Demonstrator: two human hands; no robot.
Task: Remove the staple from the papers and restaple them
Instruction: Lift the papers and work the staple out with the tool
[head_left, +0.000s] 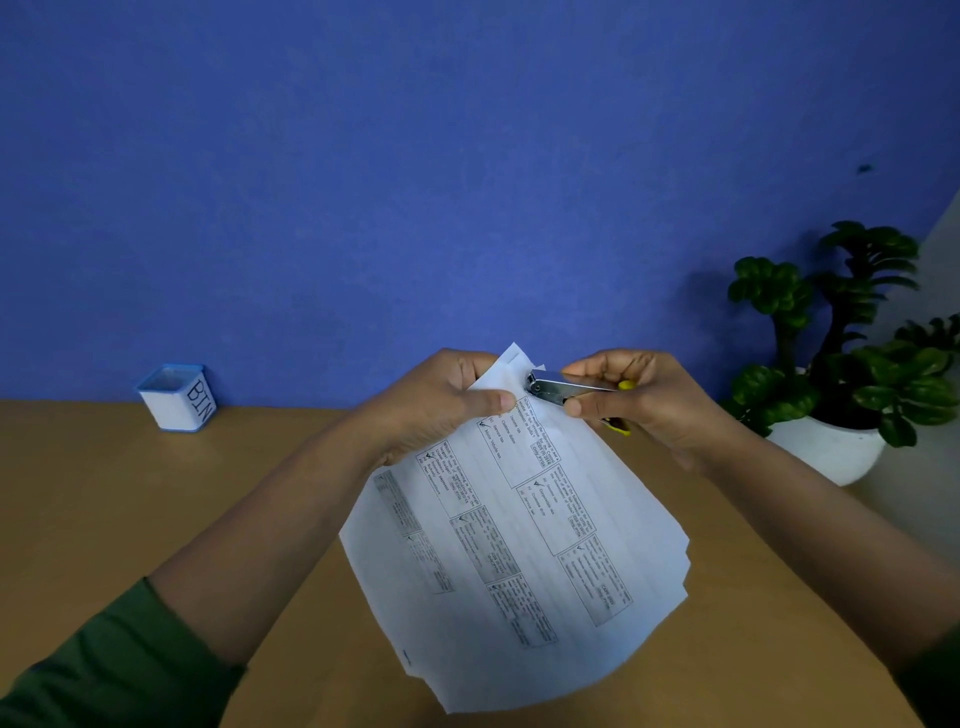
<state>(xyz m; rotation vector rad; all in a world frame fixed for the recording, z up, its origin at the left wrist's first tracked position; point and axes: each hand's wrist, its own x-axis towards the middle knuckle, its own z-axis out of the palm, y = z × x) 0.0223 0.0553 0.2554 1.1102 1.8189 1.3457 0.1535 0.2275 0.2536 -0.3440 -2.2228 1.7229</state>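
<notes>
Blue wall, wooden desk

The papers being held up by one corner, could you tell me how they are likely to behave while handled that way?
The papers are probably floppy: they hang and fan out below the left hand, which pinches them near the top. Their lower edges sit unevenly, so loose sheets may slide apart. The stapler in the right hand bites only the corner, which might tear if tugged.

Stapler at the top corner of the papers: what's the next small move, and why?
Probably squeeze the stapler shut. The right hand holds its metal nose at the corner of the papers, which the left hand pinches steady in the air. Whether the old staple is already out cannot be seen.
</notes>
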